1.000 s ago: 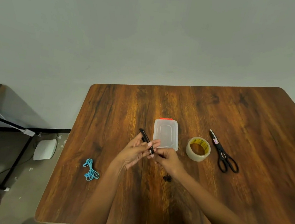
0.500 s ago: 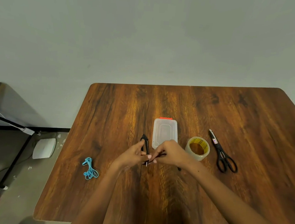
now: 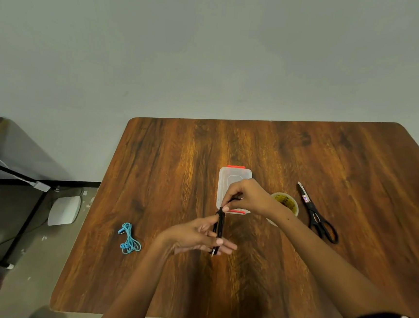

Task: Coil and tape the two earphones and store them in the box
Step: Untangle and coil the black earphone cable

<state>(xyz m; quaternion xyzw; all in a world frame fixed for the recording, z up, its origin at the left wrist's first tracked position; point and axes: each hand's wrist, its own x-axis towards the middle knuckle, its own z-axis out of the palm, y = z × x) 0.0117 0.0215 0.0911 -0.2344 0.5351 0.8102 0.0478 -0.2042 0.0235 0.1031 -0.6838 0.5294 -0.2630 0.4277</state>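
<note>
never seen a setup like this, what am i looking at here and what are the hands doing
There is no machine here: a person works with two bare hands, filmed by one wide-angle camera worn on the head, looking forward and down. That is why the arms reach in from the bottom of the picture.

The brown wooden table carries a clear plastic box with orange clips and its lid on, a roll of tape, black scissors and a blue earphone lying bundled near the left edge.

The left hand holds a black earphone cable folded into a long bundle, while the right hand pinches its loose end near the top of the bundle, apparently winding it round.
</note>
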